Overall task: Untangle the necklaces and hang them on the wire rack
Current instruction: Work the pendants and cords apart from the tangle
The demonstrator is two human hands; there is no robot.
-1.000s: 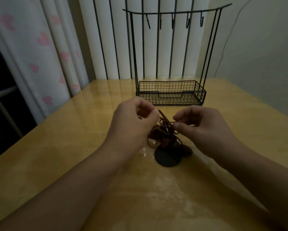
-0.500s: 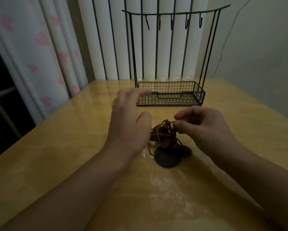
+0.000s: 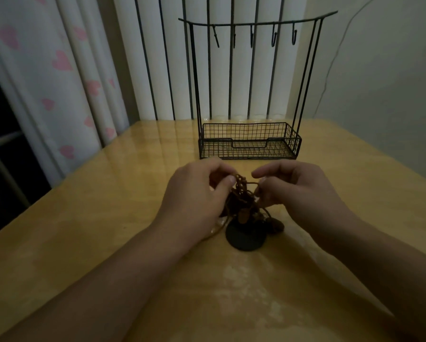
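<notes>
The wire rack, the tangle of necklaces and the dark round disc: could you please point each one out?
wire rack [image 3: 250, 148]: head view, basket front.
tangle of necklaces [image 3: 242, 198]: head view, knotted middle.
dark round disc [image 3: 245, 240]: head view, top face.

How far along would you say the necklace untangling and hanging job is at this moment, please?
Nothing looks finished: the wire rack's hooks are bare. In hand, the left hand and right hand each pinch a cord of the brown tangled necklaces, lifted above a dark round pendant lying on the table. Left: separating every necklace and hanging each one.
</notes>
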